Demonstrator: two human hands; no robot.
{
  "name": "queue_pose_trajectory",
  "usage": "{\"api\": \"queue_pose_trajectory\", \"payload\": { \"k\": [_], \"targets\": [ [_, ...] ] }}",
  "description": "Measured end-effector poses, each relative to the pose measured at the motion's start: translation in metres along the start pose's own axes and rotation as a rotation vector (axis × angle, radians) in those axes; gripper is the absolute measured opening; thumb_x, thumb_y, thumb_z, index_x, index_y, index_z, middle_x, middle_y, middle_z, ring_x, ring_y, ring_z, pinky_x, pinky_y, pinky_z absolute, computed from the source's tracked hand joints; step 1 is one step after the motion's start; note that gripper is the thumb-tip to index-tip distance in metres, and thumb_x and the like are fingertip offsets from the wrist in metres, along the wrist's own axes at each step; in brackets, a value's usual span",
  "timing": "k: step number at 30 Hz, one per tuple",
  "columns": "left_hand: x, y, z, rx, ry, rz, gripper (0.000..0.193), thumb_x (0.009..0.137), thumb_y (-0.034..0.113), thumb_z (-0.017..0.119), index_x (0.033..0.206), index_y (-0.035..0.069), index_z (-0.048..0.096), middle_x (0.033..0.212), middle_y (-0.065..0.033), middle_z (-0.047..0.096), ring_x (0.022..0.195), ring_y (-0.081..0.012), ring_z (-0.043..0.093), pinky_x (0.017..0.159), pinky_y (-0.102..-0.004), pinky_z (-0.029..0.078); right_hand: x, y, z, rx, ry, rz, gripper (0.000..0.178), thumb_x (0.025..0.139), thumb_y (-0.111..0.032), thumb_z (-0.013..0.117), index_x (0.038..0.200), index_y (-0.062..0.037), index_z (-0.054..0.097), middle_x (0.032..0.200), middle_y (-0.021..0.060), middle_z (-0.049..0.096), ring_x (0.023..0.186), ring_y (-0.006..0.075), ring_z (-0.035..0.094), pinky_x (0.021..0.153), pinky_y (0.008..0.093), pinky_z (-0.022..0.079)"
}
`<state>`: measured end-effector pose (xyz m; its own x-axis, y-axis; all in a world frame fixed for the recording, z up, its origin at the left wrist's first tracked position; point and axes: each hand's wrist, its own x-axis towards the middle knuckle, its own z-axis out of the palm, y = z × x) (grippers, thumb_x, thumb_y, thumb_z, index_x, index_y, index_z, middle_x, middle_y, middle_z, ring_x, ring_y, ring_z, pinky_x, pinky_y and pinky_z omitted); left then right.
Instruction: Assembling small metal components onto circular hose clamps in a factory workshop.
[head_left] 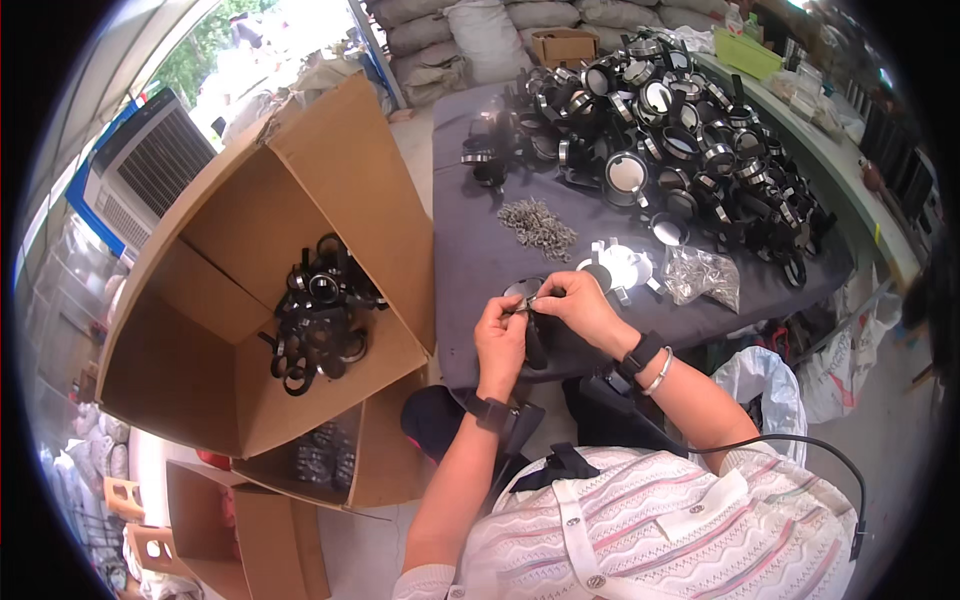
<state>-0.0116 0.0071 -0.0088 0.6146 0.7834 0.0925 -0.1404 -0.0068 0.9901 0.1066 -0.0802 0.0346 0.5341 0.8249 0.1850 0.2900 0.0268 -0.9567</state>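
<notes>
My left hand (502,335) and my right hand (585,305) meet near the front edge of the dark cloth-covered table. Both have their fingers pinched at a black handled part with a round disc (522,288), its handle hanging toward me. Whatever small piece may sit between the fingertips is too small to make out. Right of my hands lie several flat white-silver discs with tabs (625,268). Beyond them a small pile of grey metal fittings (538,228) rests on the cloth. A clear bag of small metal pieces (703,278) lies farther right.
A big heap of black and silver round handled parts (690,140) covers the table's far right. At left, a large open cardboard box (190,335) holds more black parts (320,310). A smaller box (385,450) stands beneath it. A cable (800,440) runs by my right arm.
</notes>
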Motion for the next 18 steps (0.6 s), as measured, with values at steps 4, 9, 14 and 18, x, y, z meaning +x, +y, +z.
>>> {"api": "queue_pose_trajectory", "payload": {
  "k": [4, 9, 14, 18],
  "targets": [
    [-0.001, -0.001, -0.003, 0.008, -0.032, 0.050, 0.014, 0.090, 0.004, 0.050, 0.102, 0.004, 0.057, 0.071, -0.0041, 0.063, 0.056, -0.0055, 0.056, 0.040, -0.0183, 0.039, 0.008, 0.008, -0.004, 0.045, -0.048, 0.127, 0.019, 0.073, -0.010, 0.073, 0.071, 0.0019, 0.059, 0.065, 0.0032, 0.060, 0.064, 0.0077, 0.052, 0.056, 0.0272, 0.042],
    [-0.001, 0.010, -0.002, -0.035, -0.020, -0.054, 0.015, 0.086, 0.002, 0.051, 0.100, 0.005, 0.057, 0.076, -0.0056, 0.063, 0.061, -0.0087, 0.059, 0.047, -0.0199, 0.043, 0.012, 0.010, -0.007, -0.208, -0.055, -0.074, 0.029, 0.069, -0.019, 0.077, 0.067, 0.0011, 0.056, 0.062, 0.0075, 0.056, 0.060, 0.0113, 0.050, 0.056, 0.0303, 0.042],
    [-0.013, 0.028, 0.006, -0.303, 0.034, -0.238, 0.022, 0.089, 0.007, 0.051, 0.111, 0.004, 0.050, 0.077, -0.0096, 0.061, 0.055, -0.0180, 0.061, 0.043, -0.0299, 0.049, 0.012, 0.001, -0.005, -0.260, -0.090, 0.042, 0.030, 0.072, -0.022, 0.076, 0.068, 0.0000, 0.056, 0.062, 0.0064, 0.055, 0.060, 0.0114, 0.050, 0.056, 0.0305, 0.042],
    [-0.016, 0.036, 0.008, -0.288, 0.146, -0.364, 0.037, 0.089, 0.009, 0.051, 0.123, 0.007, 0.038, 0.073, -0.0138, 0.059, 0.045, -0.0222, 0.057, 0.038, -0.0329, 0.046, 0.010, -0.004, -0.005, -0.376, -0.100, 0.051, 0.027, 0.076, -0.022, 0.072, 0.073, 0.0015, 0.059, 0.066, 0.0117, 0.060, 0.062, 0.0199, 0.057, 0.059, 0.0350, 0.044]
  ]
}}
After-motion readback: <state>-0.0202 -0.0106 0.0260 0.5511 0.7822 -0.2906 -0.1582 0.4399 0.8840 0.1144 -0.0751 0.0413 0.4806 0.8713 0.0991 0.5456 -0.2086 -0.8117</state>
